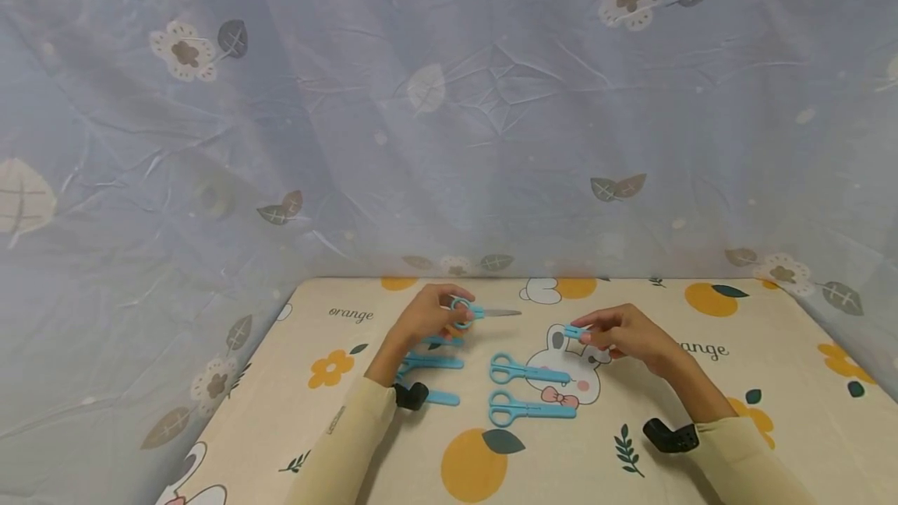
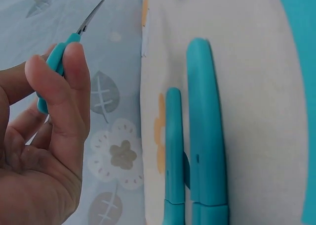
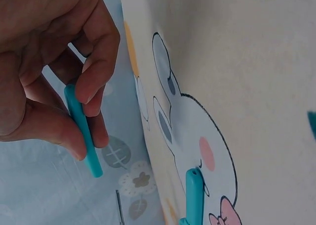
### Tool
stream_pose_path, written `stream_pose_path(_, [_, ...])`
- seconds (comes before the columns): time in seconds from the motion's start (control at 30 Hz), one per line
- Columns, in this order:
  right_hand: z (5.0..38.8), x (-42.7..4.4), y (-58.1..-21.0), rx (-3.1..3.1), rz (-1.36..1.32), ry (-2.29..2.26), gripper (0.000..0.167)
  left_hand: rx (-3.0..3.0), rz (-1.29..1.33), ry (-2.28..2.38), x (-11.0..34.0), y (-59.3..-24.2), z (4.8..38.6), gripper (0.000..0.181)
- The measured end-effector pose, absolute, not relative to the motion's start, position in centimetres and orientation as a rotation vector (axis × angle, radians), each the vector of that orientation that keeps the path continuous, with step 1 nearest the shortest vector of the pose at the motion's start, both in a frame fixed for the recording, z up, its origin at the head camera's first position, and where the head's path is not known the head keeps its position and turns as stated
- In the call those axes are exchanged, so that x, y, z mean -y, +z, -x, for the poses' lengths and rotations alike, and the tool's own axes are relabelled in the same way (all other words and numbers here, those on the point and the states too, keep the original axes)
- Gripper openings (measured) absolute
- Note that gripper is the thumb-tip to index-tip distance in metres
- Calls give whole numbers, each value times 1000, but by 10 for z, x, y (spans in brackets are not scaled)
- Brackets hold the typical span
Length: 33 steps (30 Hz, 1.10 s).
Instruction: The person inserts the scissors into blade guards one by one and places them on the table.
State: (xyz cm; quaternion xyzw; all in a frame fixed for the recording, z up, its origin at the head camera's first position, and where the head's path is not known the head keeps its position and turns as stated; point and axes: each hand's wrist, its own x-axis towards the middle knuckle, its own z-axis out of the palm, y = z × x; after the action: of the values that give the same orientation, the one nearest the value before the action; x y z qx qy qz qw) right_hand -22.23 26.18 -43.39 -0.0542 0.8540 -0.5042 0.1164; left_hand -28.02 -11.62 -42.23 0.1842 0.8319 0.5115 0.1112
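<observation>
My left hand (image 1: 426,315) holds light-blue scissors (image 1: 479,312) by the handles, above the far part of the table. Their bare metal blades point right, toward my other hand, and look nearly closed. In the left wrist view the scissors (image 2: 58,57) sit between thumb and fingers. Off to the right, my right hand (image 1: 627,333) pinches a light-blue blade cover (image 1: 574,332). Seen from the right wrist, the cover (image 3: 81,128) lies between thumb and fingertips, apart from the blades.
Two covered blue scissors, an upper pair (image 1: 543,373) and a lower pair (image 1: 540,411), lie between the arms. Several more blue scissors (image 1: 440,363) lie partly hidden under my left forearm. A patterned cloth (image 1: 393,450) covers the table, and a hanging curtain (image 1: 449,139) rises behind it.
</observation>
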Motion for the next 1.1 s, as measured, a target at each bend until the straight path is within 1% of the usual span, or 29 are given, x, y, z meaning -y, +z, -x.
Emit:
stream_pose_path(0.43, [218, -262, -439, -2429, 178, -1484, 42, -2286, -541, 1570, 115, -418, 265, 32])
stream_pose_path(0.77, [218, -257, -438, -2397, 196, -1498, 44, -2256, -557, 1572, 114, -428, 261, 33])
stream_pose_path(1.1, [221, -253, -430, -2384, 251, -1505, 43, -2239, -560, 1582, 110, -426, 260, 34])
